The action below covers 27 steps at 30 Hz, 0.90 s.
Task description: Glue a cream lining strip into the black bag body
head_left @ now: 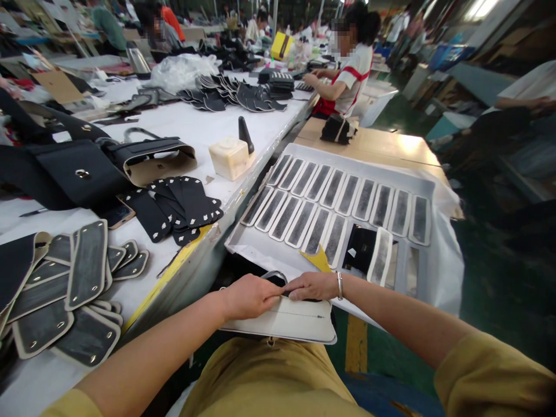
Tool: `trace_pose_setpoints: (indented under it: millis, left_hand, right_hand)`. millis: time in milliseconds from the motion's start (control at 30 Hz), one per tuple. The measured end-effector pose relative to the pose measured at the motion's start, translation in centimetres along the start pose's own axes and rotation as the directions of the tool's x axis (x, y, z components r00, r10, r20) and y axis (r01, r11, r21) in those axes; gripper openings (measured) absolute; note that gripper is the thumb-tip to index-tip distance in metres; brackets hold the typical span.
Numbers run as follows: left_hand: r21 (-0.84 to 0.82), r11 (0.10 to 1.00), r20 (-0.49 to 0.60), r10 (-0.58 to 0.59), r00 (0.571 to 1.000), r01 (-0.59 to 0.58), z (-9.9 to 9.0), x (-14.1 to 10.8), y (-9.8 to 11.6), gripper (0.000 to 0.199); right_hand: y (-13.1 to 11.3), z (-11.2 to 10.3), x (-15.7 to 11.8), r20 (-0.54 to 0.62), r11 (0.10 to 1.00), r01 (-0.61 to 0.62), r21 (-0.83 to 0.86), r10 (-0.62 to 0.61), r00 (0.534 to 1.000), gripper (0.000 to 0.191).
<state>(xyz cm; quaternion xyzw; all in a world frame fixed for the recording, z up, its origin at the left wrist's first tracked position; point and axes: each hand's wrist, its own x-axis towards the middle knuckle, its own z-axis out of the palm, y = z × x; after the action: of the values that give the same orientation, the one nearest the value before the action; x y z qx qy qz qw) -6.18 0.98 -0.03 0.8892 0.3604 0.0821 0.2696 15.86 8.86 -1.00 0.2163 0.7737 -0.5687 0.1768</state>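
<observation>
A handbag [278,321] rests on my lap, its cream panel with a stitched line facing up and a small metal clasp at its lower edge. A grey handle loop shows behind my hands. My left hand [252,295] is closed on the bag's upper edge, with its fingers curled and their tips partly hidden. From the other side, my right hand [313,286] grips the same edge, its fingertips meeting those of my left hand. Just beyond my right hand, a yellow tool [318,258] lies on a tray [237,237] of dark strips with pale borders [334,188].
On the white table [174,127] at left lie black bags [65,168], dark pieces with metal eyelets [87,266], black flaps [182,202] and a cream block [229,157]. Cardboard [391,147] lies behind the tray. A co-worker [347,81] is at the table farther back.
</observation>
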Motion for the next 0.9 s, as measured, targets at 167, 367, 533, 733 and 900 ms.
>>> trace_pose_setpoints:
  millis: [167,367,533,733,900]
  left_hand:
    - [-0.168,0.986,0.068,0.02,0.997,-0.008,-1.3,-1.9,-2.4,0.035]
    - [-0.146,0.989,0.091,0.051,0.995,-0.037,-0.6,-2.0,-3.1,0.036]
    - [-0.198,0.98,0.057,0.047,0.997,-0.034,-0.6,-1.8,-2.9,0.037]
    - [-0.43,0.9,0.118,-0.02,0.993,0.069,-2.6,-3.6,-5.0,0.034]
    - [-0.46,0.887,0.083,-0.004,0.997,0.042,-2.3,-4.5,-6.4,0.036]
  right_hand:
    - [-0.1,-0.3,0.3,0.007,0.997,-0.031,0.065,0.03,1.0,0.061]
    - [-1.1,-0.5,1.8,0.043,0.999,0.024,0.046,-0.026,0.999,0.054]
    - [-1.6,-0.3,2.8,0.03,0.997,0.058,0.058,-0.06,0.998,0.053]
    - [-1.5,-0.4,2.8,0.031,0.995,0.028,0.094,-0.031,0.999,0.053]
    - [-1.7,-0.5,3.1,0.038,0.992,0.026,0.124,-0.03,0.999,0.053]
